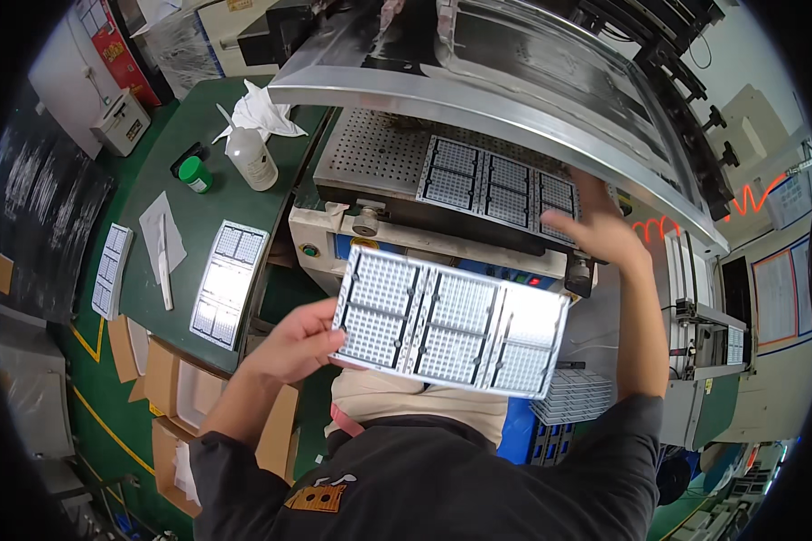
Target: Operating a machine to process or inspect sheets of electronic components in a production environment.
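Observation:
My left hand grips the left end of a flat rectangular gridded panel, thumb on top. This panel is silvery white with dark lines, in three sections, and tilts in front of my body. Beyond it, a similar panel on the bed lies near the front edge of a perforated metal plate. My right hand is at that panel's right end, its thumb over the near edge and its fingers toward the far side, partly hidden. A metal-framed screen stands raised over the plate.
On the green table at left are a gridded panel stack, another stack, a white bottle, a green-lidded jar, a spatula and a crumpled cloth. Stacked panels sit low at right; open cartons stand below left.

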`<action>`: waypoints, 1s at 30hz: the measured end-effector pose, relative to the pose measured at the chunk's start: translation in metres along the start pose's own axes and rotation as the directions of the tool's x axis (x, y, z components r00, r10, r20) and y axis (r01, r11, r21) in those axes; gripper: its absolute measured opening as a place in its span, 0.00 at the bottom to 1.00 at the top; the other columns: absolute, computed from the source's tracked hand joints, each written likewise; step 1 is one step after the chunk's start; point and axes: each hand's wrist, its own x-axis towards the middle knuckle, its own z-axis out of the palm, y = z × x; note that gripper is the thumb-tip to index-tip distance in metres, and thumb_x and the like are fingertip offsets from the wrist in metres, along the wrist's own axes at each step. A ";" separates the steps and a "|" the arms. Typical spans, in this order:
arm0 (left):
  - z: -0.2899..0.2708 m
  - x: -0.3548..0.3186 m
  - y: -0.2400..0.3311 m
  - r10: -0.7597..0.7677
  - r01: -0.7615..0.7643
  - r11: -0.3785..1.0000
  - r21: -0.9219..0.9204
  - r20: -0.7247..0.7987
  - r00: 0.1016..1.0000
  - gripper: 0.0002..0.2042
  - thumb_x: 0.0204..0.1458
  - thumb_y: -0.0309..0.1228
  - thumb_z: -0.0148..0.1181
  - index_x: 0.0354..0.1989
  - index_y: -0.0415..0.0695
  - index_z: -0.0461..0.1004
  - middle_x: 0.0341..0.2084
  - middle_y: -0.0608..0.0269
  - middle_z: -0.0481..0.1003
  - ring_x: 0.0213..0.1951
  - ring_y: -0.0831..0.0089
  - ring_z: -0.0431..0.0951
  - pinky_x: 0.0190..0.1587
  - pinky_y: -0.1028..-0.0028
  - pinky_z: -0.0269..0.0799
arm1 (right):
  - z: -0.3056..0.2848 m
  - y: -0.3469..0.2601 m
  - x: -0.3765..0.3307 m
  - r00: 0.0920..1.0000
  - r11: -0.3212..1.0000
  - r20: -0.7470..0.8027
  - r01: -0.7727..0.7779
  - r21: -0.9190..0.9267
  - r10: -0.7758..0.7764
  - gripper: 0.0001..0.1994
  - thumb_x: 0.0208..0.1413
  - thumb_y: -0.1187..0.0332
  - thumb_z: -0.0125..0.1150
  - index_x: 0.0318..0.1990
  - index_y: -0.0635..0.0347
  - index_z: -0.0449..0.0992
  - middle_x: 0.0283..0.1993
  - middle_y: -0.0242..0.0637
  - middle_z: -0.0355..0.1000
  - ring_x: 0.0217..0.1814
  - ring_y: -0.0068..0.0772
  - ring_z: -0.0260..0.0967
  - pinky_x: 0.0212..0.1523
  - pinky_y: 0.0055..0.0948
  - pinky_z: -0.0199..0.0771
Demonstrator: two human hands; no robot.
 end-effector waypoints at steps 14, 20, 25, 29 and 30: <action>0.018 0.177 0.104 0.425 -0.002 0.554 0.832 -0.281 0.860 0.10 0.55 0.32 0.56 0.35 0.37 0.74 0.29 0.59 0.77 0.31 0.73 0.79 0.34 0.73 0.73 | 0.004 0.034 -0.003 0.885 0.553 -0.042 -0.252 0.794 0.464 0.12 0.56 0.66 0.60 0.44 0.61 0.71 0.31 0.33 0.71 0.25 0.21 0.68 0.26 0.22 0.70; -0.035 0.249 0.106 0.771 -0.195 -0.091 0.977 0.193 0.607 0.07 0.52 0.27 0.53 0.34 0.38 0.75 0.31 0.52 0.77 0.36 0.56 0.76 0.39 0.63 0.70 | 0.035 0.142 0.054 0.941 0.961 -0.248 -0.180 0.211 0.231 0.13 0.56 0.61 0.59 0.43 0.59 0.74 0.40 0.38 0.73 0.38 0.32 0.71 0.41 0.32 0.72; -0.055 0.282 0.095 0.787 -0.193 -0.370 0.909 0.417 0.455 0.08 0.51 0.26 0.52 0.36 0.39 0.75 0.32 0.50 0.77 0.39 0.50 0.75 0.43 0.60 0.69 | 0.072 0.255 0.066 0.907 0.901 -0.396 -0.046 -0.432 -0.143 0.23 0.56 0.53 0.55 0.57 0.53 0.67 0.58 0.42 0.65 0.59 0.42 0.61 0.62 0.41 0.58; -0.060 0.285 0.093 0.784 -0.173 -0.302 0.937 0.347 0.515 0.08 0.51 0.27 0.52 0.36 0.39 0.75 0.33 0.49 0.77 0.39 0.51 0.75 0.43 0.60 0.69 | 0.078 0.282 0.072 0.915 0.980 -0.402 0.106 0.167 -0.030 0.30 0.56 0.48 0.52 0.63 0.51 0.60 0.64 0.42 0.59 0.66 0.43 0.54 0.68 0.41 0.51; -0.059 0.285 0.095 0.782 -0.192 -0.266 0.944 0.329 0.530 0.08 0.51 0.28 0.52 0.36 0.38 0.75 0.33 0.49 0.77 0.39 0.51 0.75 0.43 0.60 0.69 | 0.076 0.282 0.071 0.920 0.871 -0.390 0.163 0.463 0.035 0.31 0.56 0.47 0.51 0.64 0.51 0.58 0.66 0.42 0.57 0.67 0.43 0.53 0.68 0.40 0.50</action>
